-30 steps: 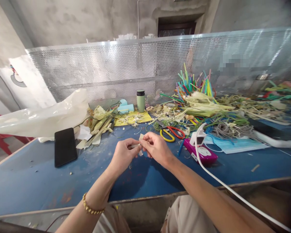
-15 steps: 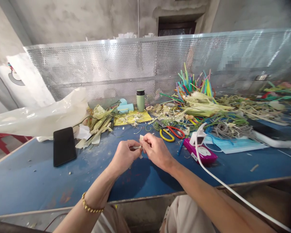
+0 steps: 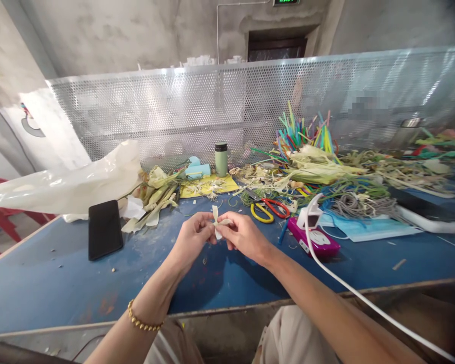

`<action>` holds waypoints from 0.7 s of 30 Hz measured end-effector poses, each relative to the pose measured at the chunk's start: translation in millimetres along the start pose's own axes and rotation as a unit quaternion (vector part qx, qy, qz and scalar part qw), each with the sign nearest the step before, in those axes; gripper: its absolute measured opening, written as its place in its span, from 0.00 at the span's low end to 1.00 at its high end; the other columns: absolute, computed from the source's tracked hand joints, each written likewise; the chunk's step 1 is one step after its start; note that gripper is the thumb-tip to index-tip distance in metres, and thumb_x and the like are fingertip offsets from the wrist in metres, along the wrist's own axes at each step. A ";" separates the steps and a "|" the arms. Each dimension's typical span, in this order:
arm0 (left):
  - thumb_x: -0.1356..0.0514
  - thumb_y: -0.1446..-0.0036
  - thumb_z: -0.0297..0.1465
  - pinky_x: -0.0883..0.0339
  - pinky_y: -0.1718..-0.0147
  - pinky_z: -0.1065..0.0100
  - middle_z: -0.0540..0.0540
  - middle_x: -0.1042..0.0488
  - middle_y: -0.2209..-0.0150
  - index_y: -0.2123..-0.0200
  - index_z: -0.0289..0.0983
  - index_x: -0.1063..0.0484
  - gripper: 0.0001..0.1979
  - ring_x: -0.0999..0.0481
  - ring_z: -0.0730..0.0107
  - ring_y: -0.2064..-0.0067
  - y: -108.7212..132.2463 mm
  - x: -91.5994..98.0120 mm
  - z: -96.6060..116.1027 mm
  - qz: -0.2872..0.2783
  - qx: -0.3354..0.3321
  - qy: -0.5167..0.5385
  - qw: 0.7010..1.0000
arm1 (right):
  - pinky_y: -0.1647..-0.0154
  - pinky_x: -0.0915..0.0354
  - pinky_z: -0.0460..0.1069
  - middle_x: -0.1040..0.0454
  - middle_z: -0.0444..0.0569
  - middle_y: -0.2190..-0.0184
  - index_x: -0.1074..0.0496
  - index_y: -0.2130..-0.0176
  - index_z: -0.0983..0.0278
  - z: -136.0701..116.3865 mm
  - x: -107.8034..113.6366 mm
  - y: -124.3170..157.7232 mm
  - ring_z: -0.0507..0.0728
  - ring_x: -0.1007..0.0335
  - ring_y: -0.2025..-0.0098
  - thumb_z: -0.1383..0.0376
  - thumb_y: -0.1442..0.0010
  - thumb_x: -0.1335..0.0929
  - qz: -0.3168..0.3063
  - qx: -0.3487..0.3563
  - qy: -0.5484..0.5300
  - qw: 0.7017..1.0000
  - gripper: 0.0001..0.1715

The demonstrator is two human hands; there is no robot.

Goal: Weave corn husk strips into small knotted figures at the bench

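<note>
Between my fingertips, above the blue table (image 3: pixel 151 270), is a small cross-shaped piece of pale corn husk strips (image 3: pixel 216 214), one strip pointing up and another lying crosswise. My left hand (image 3: pixel 193 236) pinches it from the left, thumb against fingers. From the other side my right hand (image 3: pixel 244 235) pinches it too, thumb in front. Fingers partly hide its middle. Just beyond my right hand lie scissors (image 3: pixel 263 210) with one yellow and one red handle. Further off, a yellow sheet (image 3: pixel 191 190) bears several small pale husk pieces.
At left lie a black phone (image 3: pixel 105 230), a pale plastic bag (image 3: pixel 79 177) and husks (image 3: pixel 157 199). A green bottle (image 3: pixel 221 161) stands behind. On the right are a magenta box (image 3: pixel 318 242) with a white cable (image 3: pixel 349 290), a blue mask (image 3: pixel 367 226) and colourful pipe cleaners (image 3: pixel 303 134).
The husk piece has turned and its strips now show spread in a cross. My hands have shifted slightly left, with both still pinching. The view has tilted up a little.
</note>
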State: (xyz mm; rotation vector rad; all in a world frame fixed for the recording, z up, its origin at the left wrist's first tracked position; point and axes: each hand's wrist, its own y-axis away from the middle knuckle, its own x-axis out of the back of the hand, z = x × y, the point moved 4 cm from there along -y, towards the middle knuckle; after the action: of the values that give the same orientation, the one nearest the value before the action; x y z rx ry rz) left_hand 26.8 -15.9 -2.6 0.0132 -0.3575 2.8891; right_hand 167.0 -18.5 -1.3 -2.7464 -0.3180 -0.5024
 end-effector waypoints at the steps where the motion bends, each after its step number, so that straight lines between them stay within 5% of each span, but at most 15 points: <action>1: 0.38 0.48 0.33 0.38 0.73 0.70 0.53 0.29 0.79 0.57 0.33 0.29 0.15 0.29 0.72 0.76 -0.1 0.4 -0.4 0.000 -0.005 -0.002 1.000 | 0.81 0.41 0.43 0.29 0.41 0.78 0.32 0.62 0.64 0.3 -0.8 0.3 0.48 0.36 0.83 0.59 0.40 0.34 -0.007 0.000 0.003 1.000 0.10; 7: 0.43 0.46 0.28 0.35 0.72 0.69 0.55 0.29 0.78 0.52 0.34 0.35 0.16 0.27 0.72 0.77 2.2 0.5 4.0 -0.013 -0.031 -0.051 0.998 | 0.80 0.42 0.43 0.31 0.40 0.79 0.33 0.67 0.63 -4.4 1.6 1.1 0.49 0.37 0.81 0.61 0.44 0.32 0.010 0.006 0.024 1.000 0.07; 13: 0.39 0.48 0.29 0.35 0.74 0.69 0.56 0.28 0.77 0.48 0.34 0.41 0.24 0.27 0.72 0.79 5.4 -2.3 11.1 -0.041 -0.009 0.044 0.998 | 0.83 0.48 0.43 0.34 0.39 0.81 0.32 0.69 0.64 -10.4 1.8 3.5 0.47 0.45 0.82 0.59 0.44 0.31 0.001 -0.025 -0.063 0.998 0.10; 21: 0.39 0.50 0.26 0.37 0.77 0.69 0.54 0.28 0.78 0.48 0.32 0.39 0.25 0.29 0.72 0.80 6.6 -2.9 11.4 -0.060 0.026 0.128 0.990 | 0.80 0.43 0.42 0.31 0.39 0.80 0.35 0.69 0.63 -15.0 1.2 6.7 0.47 0.39 0.82 0.59 0.42 0.30 -0.013 0.013 -0.090 0.996 0.12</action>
State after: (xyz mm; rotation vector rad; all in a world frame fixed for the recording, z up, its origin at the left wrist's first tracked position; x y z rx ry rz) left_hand 27.9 -25.5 6.8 -0.3148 -0.2246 2.7357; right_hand 165.3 -29.9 10.5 -2.7708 -0.4010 -0.2547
